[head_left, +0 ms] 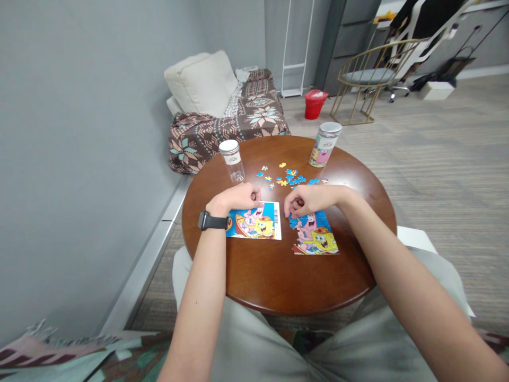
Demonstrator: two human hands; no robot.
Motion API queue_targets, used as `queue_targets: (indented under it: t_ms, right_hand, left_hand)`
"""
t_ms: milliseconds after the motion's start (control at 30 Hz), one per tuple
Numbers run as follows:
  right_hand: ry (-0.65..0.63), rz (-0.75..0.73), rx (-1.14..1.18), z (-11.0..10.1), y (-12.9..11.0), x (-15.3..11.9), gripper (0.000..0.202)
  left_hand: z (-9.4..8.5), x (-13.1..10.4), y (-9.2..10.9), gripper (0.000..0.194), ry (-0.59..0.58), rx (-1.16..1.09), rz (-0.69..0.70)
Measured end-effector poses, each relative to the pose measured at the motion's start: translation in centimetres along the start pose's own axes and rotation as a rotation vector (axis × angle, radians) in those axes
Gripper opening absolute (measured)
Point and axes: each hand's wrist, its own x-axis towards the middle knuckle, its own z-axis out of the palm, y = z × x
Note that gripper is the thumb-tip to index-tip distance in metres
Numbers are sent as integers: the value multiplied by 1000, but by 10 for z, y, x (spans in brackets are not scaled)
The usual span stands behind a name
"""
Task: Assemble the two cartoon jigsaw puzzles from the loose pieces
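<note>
My right hand [312, 198] is closed in a pinch at the upper left edge of a partly assembled jigsaw puzzle [320, 240]. A blue puzzle piece [293, 222] shows at its fingertips; the hand covers the puzzle's top. My left hand [238, 196], with a black watch [214, 221] on the wrist, lies over the upper edge of a printed picture card [254, 225]. Its fingers are curled in, and whatever they may hold is hidden. Card and puzzle show the same pink and yellow cartoon figures on blue. Several loose puzzle pieces [294, 179] are scattered beyond both hands.
On the round wooden table [266, 281] stand a clear jar [236, 168] with a silver lid, behind my left hand, and a printed can [323, 151] at the back right. Farther off are a covered sofa [254, 114], a red bin [315, 106] and a gold-framed chair [368, 77].
</note>
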Motion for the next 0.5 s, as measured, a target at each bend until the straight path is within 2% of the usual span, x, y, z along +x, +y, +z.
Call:
queue_targets:
  t_ms: [100,200,367,500]
  right_hand:
    - [18,-15,17,1,2,1,25]
    - [46,-45,37,-1,5,0,23]
    - [163,-56,-13,-8,9,-1,18]
    - [276,18,-67,-14,10,-2,20]
  left_hand:
    - [0,1,3,19,64,-22,71]
    - [0,0,15,19,114,-51,221]
    - [8,1,39,17,-36,-184,445]
    - [16,6,44,18,-46,-140,461]
